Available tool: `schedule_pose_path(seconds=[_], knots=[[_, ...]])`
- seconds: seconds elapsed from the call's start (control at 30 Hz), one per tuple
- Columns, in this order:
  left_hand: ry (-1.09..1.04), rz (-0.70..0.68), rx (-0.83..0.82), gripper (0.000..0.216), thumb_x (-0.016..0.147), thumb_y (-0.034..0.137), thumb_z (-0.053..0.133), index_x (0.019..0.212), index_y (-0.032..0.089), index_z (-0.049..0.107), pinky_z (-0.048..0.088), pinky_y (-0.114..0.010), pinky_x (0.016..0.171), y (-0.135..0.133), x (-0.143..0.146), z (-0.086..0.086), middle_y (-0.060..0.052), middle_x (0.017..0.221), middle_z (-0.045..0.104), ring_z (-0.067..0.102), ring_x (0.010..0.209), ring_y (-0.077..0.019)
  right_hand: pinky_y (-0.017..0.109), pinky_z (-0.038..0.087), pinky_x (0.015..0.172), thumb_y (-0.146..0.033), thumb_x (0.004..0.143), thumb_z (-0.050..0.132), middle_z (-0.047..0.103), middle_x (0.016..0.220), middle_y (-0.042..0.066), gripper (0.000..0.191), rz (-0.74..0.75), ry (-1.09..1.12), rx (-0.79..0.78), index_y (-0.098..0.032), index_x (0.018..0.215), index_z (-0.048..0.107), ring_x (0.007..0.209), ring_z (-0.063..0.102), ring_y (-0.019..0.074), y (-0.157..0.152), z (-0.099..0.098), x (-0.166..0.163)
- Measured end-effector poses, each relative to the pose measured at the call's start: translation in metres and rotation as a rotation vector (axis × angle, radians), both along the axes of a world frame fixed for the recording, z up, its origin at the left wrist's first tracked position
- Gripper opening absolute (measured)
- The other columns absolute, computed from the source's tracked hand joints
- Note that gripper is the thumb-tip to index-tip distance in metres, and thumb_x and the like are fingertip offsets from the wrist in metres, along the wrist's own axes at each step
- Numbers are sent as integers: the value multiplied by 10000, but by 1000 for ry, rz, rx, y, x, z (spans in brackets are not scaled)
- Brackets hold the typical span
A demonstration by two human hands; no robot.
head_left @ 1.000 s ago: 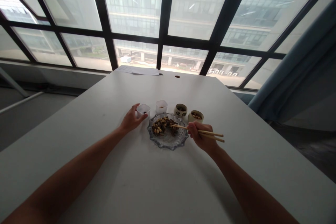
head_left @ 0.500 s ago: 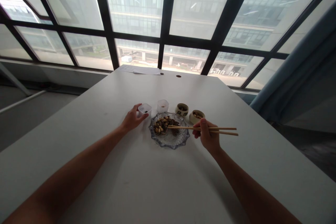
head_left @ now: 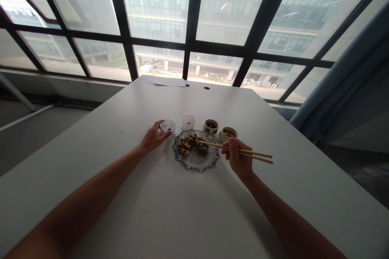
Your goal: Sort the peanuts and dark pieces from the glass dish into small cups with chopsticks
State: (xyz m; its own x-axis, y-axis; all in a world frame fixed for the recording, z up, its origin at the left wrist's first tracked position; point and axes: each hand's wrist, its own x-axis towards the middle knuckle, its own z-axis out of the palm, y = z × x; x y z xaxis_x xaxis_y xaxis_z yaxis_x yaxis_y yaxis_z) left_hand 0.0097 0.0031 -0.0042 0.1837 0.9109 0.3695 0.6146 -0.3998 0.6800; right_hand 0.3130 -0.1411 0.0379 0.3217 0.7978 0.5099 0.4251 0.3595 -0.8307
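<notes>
A scalloped glass dish [head_left: 196, 161] on the white table [head_left: 170, 210] holds a heap of mixed nuts and seeds [head_left: 191, 144]. My right hand [head_left: 238, 159] is closed on a pair of wooden chopsticks [head_left: 243, 153] whose tips reach into the heap. My left hand [head_left: 152, 137] rests on the table with fingers curled around a small clear plastic cup [head_left: 167, 126] that has a dark bit inside.
Behind the dish stand a second clear cup [head_left: 189, 121] and two small ceramic cups [head_left: 210, 126] [head_left: 228, 133] with bits in them. Papers [head_left: 161, 81] lie at the table's far edge, under a large window. A blue curtain [head_left: 349, 77] hangs at the right.
The chopsticks lifted level half a second ago, then tipped back down, their tips now in the heap. My right hand shifted slightly right. My left hand stayed at the cup.
</notes>
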Motion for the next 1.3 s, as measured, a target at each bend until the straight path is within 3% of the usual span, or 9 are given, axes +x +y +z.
schedule_pose_path(seconds=[0.1,0.23,0.37,0.53,0.77,1.0,1.17,1.3], knots=[[1,-5,-4,752,785,629,633,1357,159,500,528,-416,897,0,0,1,-136,1123,694,676,994,-277,256,471,455,-603,938,507,667,554,31,493,120,-65,4,-191,727,677,453,589,143,-4,6,-6],[1,-9,-1,741,790,628,633,1355,166,503,525,-411,903,-1,0,1,-126,1110,696,671,995,-271,271,494,551,-513,951,529,698,627,43,426,296,-307,21,-207,697,682,555,633,156,-10,13,-24],[5,-9,-7,764,785,633,633,1363,153,499,519,-421,917,0,-1,1,-133,1107,691,666,1010,-279,277,480,546,-491,971,488,682,604,44,463,224,-397,45,-214,639,653,535,614,153,-10,15,-24],[-4,-15,-5,748,790,623,632,1367,167,497,514,-425,926,-1,-1,0,-125,1119,691,666,1000,-272,275,474,485,-540,977,454,661,530,40,508,62,-250,48,-213,642,653,472,627,169,-10,14,-8],[3,-6,-18,755,787,623,632,1369,161,499,515,-423,926,-1,0,2,-129,1111,688,663,1007,-279,299,501,608,-464,954,539,701,666,48,371,255,-396,74,-226,710,686,619,651,179,-8,14,-22],[6,-13,-14,756,791,621,623,1369,151,497,520,-417,912,-2,0,3,-132,1109,685,668,976,-272,309,484,583,-395,1006,446,639,581,37,438,171,-314,143,-225,657,649,554,610,172,-11,16,-15],[4,-13,-17,778,787,632,620,1375,139,492,508,-423,934,-2,0,2,-144,1128,677,660,1007,-281,355,539,748,-400,958,553,741,780,71,302,278,-363,171,-231,750,691,763,699,211,-8,13,-26],[7,-13,-18,774,789,631,619,1376,142,493,512,-423,925,-1,0,1,-131,1094,686,660,994,-279,345,533,754,-391,945,589,748,793,58,249,300,-379,188,-233,781,690,775,701,204,-2,5,-35]])
